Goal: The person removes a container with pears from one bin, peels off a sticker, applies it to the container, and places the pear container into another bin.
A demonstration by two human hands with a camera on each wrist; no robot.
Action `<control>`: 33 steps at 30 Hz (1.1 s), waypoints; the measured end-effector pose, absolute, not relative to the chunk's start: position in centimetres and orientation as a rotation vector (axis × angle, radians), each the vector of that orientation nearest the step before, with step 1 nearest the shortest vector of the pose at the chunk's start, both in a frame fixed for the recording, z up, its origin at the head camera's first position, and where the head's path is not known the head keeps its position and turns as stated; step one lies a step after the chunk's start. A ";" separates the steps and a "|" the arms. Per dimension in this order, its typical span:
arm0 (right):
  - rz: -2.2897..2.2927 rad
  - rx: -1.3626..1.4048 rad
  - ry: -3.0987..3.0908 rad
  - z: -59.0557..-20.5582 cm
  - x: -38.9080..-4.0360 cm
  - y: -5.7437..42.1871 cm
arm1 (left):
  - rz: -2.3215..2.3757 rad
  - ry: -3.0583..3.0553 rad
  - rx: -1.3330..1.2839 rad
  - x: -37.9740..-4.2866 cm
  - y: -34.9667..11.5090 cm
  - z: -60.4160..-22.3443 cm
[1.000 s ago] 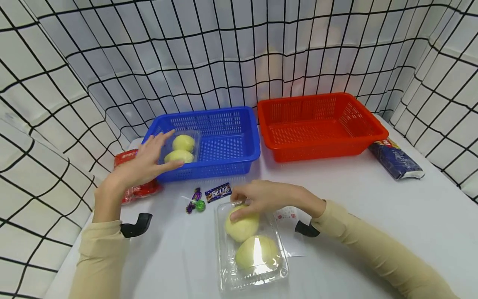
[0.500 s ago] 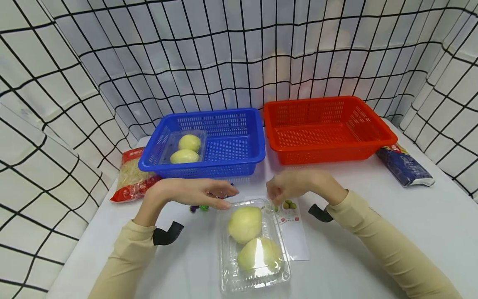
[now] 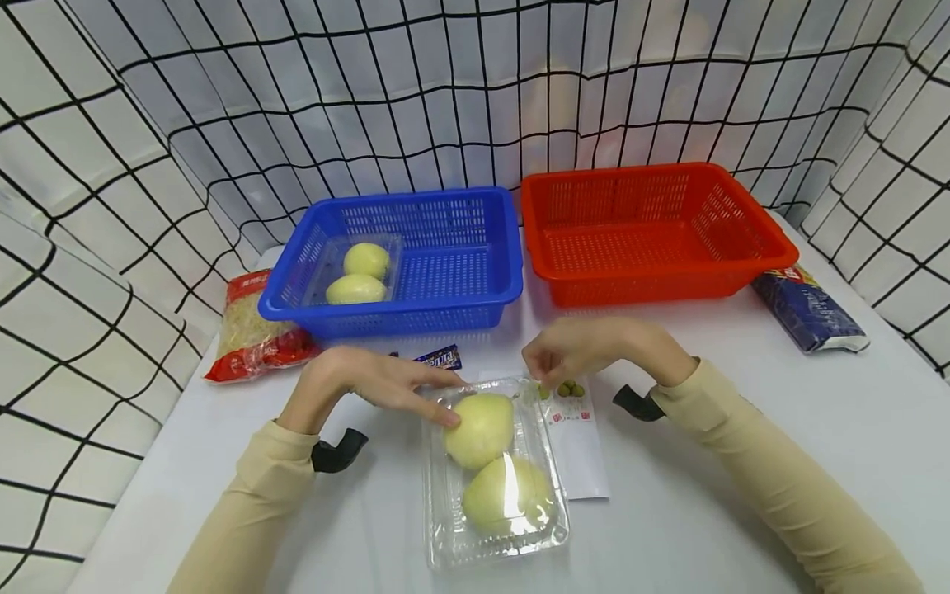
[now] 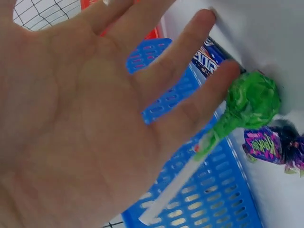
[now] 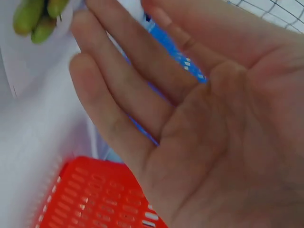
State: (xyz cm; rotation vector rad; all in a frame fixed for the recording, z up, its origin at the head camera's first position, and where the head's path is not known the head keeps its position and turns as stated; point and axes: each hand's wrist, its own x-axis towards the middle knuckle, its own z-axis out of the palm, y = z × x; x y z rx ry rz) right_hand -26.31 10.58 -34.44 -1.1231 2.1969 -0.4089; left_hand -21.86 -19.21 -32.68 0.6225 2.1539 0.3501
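A clear plastic container (image 3: 445, 520) with two pale yellow oval fruits (image 3: 478, 431) lies on the table in front of me. My left hand (image 3: 371, 378) is at its far left corner, thumb over the lid and fingers at the far edge; these look fairly straight in the left wrist view. Beside the little finger there is a green-wrapped lollipop (image 4: 251, 99). At the far right corner my right hand (image 3: 579, 351) pinches the container between bent index finger and thumb, its other fingers loosely bent. Partly under the container lies a white packet (image 3: 582, 462) printed with green fruit.
A blue basket (image 3: 445, 318) holds a similar fruit container (image 3: 315, 280). The red basket (image 3: 653, 289) stands right of it. A red-ended bag (image 3: 256, 330) lies left, a dark blue packet (image 3: 812, 313) right. Bar (image 3: 444, 357) and purple sweet (image 4: 263, 145) lie near the left hand.
My left hand has come from over the blue basket to the container's far left corner. The right hand has shifted off the lid's top to the far right corner.
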 end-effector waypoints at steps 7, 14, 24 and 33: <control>-0.490 -1.141 2.062 -33.6 -26.7 11.4 | 0.337 2.179 0.748 -22.2 -18.9 -32.4; -0.346 -1.108 2.255 -33.7 -25.3 10.4 | 0.437 2.152 0.879 -22.2 -17.7 -33.9; -0.515 -1.284 2.535 -35.3 -21.4 12.3 | 0.249 2.227 0.777 -22.0 -16.8 -32.9; -0.711 -1.243 2.392 -36.3 -22.0 13.8 | 0.262 2.153 0.779 -21.8 -16.9 -33.5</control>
